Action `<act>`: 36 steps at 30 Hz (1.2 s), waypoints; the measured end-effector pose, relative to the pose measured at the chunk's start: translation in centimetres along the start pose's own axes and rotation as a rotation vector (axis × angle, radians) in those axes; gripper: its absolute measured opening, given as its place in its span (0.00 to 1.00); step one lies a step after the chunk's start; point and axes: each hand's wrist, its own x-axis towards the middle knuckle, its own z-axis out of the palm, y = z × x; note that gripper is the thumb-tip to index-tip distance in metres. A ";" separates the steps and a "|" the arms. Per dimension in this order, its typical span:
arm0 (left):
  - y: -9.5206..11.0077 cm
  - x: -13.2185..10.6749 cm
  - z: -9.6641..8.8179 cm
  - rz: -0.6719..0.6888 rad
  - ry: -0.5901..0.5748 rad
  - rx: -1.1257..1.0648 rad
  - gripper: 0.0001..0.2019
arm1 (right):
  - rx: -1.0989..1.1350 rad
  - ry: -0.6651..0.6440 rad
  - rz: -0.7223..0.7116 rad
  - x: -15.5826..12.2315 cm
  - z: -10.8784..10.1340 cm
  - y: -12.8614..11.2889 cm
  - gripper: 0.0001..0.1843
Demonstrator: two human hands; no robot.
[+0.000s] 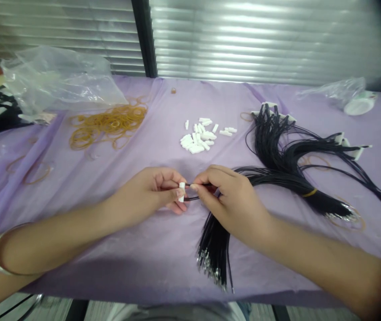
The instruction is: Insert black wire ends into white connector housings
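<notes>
Between the thumb and fingers of my left hand [161, 189] is a small white plastic connector housing [182, 192], held upright. My right hand [225, 191] pinches a thin black wire [204, 184] just right of the housing. Two black wires reach the housing's right side, one near its top and one near its bottom. How deep their ends sit cannot be seen. Under and beside my right hand lies a bundle of black wires [215, 249] with bare metal terminals at the ends. Behind my hands is a loose pile of white connector housings [197, 140].
A heap of tan rubber bands [110, 122] and a clear plastic bag [63, 82] lie back left. Wires with white housings attached [270, 138] spread at right; a yellow band [309, 193] ties another bunch. A white roll [360, 104] stands back right. Purple cloth [126, 263] covers the table.
</notes>
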 end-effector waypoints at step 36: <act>0.0 0.3 -1.0 -0.042 0.016 -0.090 0.11 | -0.122 -0.471 -0.158 1.4 -4.2 0.9 0.04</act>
